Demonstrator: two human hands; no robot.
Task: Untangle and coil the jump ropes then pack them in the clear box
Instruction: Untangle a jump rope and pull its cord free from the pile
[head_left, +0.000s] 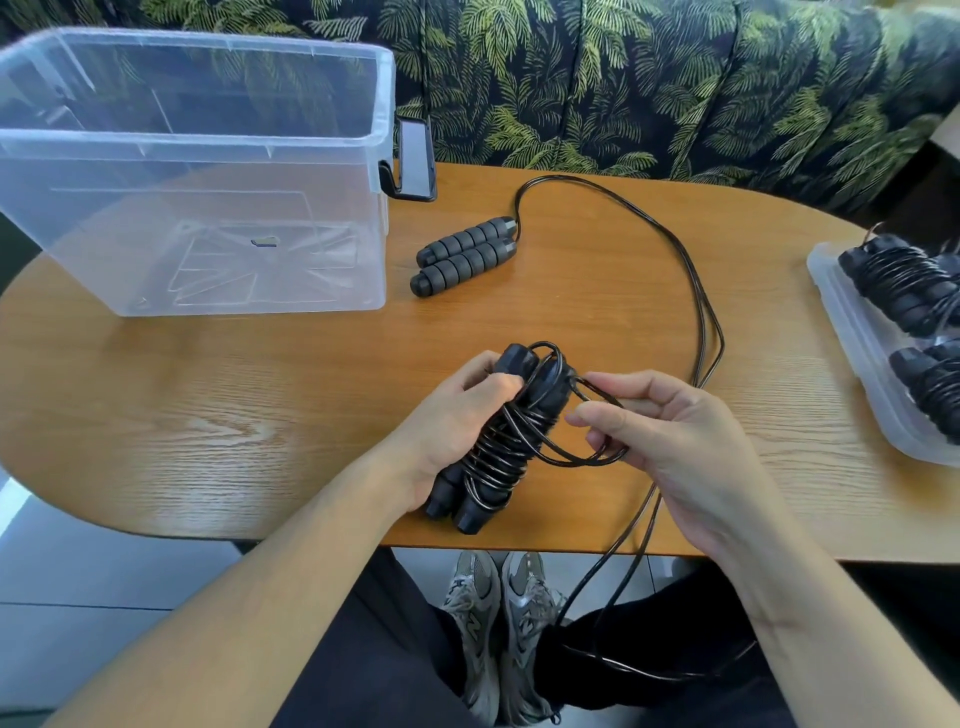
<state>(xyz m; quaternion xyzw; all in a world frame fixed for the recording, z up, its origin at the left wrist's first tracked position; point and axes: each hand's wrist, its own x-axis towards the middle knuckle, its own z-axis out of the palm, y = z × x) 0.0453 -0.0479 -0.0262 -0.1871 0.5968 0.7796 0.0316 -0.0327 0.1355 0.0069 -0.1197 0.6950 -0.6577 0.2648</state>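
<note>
Four black jump ropes in view. Item one: the wound rope bundle (498, 441), its two handles gripped side by side in your left hand (457, 426) so the windings stay tight, held just above the oval wooden table (208, 405). Your right hand (670, 441) pinches its loose cord loops (582, 457), presumably to unwind them. Item two: the foam-handled rope (465, 254), handles paired near the clear plastic box (197, 171), its cord trailing off the table edge towards your lap. Items three and four: two wrapped ropes (909, 291) waiting on a clear lid (852, 364) at right. Nothing packed in the box yet.
</note>
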